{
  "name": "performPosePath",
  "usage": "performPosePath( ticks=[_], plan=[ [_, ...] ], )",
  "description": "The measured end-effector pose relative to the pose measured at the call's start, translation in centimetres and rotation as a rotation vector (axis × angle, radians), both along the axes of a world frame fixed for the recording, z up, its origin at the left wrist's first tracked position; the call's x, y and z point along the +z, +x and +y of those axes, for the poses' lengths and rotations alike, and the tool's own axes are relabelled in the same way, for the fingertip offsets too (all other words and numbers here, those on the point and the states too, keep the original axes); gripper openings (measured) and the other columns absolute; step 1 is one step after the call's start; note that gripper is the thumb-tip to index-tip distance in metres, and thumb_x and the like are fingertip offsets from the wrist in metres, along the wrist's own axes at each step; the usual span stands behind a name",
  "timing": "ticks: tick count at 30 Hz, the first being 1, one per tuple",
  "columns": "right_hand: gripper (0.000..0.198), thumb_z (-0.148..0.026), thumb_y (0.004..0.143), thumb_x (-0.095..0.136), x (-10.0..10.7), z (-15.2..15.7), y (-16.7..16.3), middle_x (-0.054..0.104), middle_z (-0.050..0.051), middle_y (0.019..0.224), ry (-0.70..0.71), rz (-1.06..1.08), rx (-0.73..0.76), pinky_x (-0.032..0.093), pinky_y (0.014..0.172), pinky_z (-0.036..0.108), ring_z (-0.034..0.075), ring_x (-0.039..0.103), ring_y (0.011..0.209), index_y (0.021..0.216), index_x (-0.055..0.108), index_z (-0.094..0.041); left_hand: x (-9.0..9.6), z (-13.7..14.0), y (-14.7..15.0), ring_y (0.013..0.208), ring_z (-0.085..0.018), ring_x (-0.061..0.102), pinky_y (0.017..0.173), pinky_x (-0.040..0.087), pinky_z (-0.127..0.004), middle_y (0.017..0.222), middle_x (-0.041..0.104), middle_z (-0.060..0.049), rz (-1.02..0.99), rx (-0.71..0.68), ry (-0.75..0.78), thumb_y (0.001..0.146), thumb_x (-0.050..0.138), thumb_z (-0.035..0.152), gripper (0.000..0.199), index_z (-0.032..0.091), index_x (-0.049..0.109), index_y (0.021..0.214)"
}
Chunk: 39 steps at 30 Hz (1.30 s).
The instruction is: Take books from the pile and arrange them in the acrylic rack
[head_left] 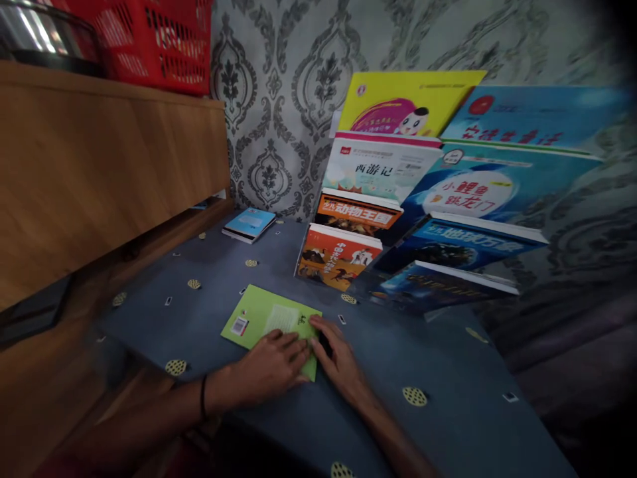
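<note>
A light green book [263, 315] lies on the table with a barcode near its left end and a pale text block in the middle. My left hand [273, 362], with a dark band at the wrist, rests over its lower part, palm down and fingers laid flat. At the book's right edge is my right hand [338, 358], its thumb and fingertips touching the cover and a gap between them. Neither hand is closed around the book. Part of the cover is hidden under the left hand.
Two stepped columns of upright books stand behind right, including an orange-red book [338, 257] and a dark blue book [438, 289]. A blue book [249, 224] lies at the back left of the patterned table [213, 325]. A wooden cabinet [114, 153] holds a red basket [184, 50].
</note>
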State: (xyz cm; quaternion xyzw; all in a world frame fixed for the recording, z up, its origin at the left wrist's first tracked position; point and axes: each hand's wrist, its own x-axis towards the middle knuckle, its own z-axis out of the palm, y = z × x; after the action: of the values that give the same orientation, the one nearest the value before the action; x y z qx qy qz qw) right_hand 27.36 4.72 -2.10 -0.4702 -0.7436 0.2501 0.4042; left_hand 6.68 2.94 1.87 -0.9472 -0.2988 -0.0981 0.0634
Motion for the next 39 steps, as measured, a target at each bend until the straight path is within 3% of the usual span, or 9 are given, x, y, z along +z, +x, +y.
performPosePath(
  ticks=[7,10,14,17,22,25,30,39],
  plan=[
    [0.037,-0.039,0.098,0.049,-1.4,0.2,0.4,0.063,0.013,0.139,0.09,-0.187,0.018,0.043,0.112,0.057,0.031,0.055,0.134,0.126,0.067,-0.024,-1.4,5.8,-5.2,0.142,-0.032,0.046,0.114,0.038,-0.052,0.148,0.053,-0.022,-0.066,0.387,-0.107,0.104,0.042,0.033,0.045,0.009,0.05,0.14],
    [0.037,-0.037,0.099,0.047,-1.0,0.1,0.6,0.063,0.013,0.139,0.137,-0.271,0.017,0.046,0.11,0.054,0.03,0.056,0.132,0.127,0.066,-0.023,-1.2,6.4,-6.8,0.145,-0.032,0.042,0.114,0.039,-0.053,0.153,0.048,-0.022,-0.087,0.455,-0.145,0.104,0.04,0.037,0.05,0.009,0.047,0.144],
    [0.036,-0.031,0.101,0.044,0.4,0.7,-0.5,0.066,0.014,0.135,0.196,-0.462,0.032,0.041,0.112,0.058,0.029,0.059,0.129,0.128,0.065,-0.021,-1.0,6.1,-7.0,0.146,-0.031,0.041,0.116,0.038,-0.051,0.154,0.046,-0.02,-0.07,0.471,-0.163,0.104,0.038,0.038,0.051,0.01,0.045,0.146],
    [0.037,-0.027,0.1,0.044,1.4,1.6,-3.3,0.065,0.015,0.136,0.197,-0.565,0.112,0.036,0.116,0.057,0.028,0.057,0.132,0.131,0.063,-0.018,-1.4,6.1,-6.9,0.146,-0.03,0.042,0.116,0.037,-0.05,0.153,0.049,-0.02,-0.105,0.476,-0.139,0.104,0.036,0.039,0.05,0.011,0.046,0.144],
    [0.049,-0.027,0.099,0.046,2.3,3.2,-9.1,0.051,0.018,0.151,0.129,-0.637,0.212,0.031,0.121,0.053,0.027,0.043,0.145,0.145,0.05,-0.011,-3.0,6.5,-7.9,0.146,-0.027,0.042,0.116,0.037,-0.049,0.152,0.05,-0.018,-0.186,0.429,-0.103,0.104,0.031,0.031,0.046,0.014,0.047,0.144],
    [0.057,-0.034,0.1,0.047,2.6,3.8,-10.5,0.041,0.019,0.158,0.069,-0.666,0.214,0.024,0.124,0.051,0.026,0.034,0.151,0.15,0.043,-0.008,-3.9,6.8,-8.5,0.146,-0.024,0.042,0.116,0.037,-0.048,0.153,0.05,-0.017,-0.246,0.412,-0.109,0.102,0.029,0.021,0.047,0.014,0.045,0.146],
    [0.068,-0.051,0.099,0.046,2.7,3.8,-9.0,0.037,0.022,0.16,-0.015,-0.675,0.08,0.022,0.124,0.051,0.03,0.031,0.152,0.15,0.042,-0.006,-4.1,7.1,-8.7,0.146,-0.025,0.043,0.115,0.039,-0.049,0.151,0.051,-0.018,-0.276,0.402,-0.111,0.102,0.029,0.022,0.049,0.012,0.042,0.147],
    [0.068,-0.051,0.101,0.038,1.5,2.6,-4.2,0.037,0.019,0.161,-0.057,-0.66,-0.045,0.021,0.124,0.053,0.028,0.027,0.153,0.154,0.037,-0.008,-3.1,6.6,-8.0,0.145,-0.028,0.043,0.114,0.039,-0.053,0.154,0.049,-0.018,-0.209,0.42,-0.095,0.103,0.029,0.029,0.047,0.014,0.051,0.142]
  ],
)
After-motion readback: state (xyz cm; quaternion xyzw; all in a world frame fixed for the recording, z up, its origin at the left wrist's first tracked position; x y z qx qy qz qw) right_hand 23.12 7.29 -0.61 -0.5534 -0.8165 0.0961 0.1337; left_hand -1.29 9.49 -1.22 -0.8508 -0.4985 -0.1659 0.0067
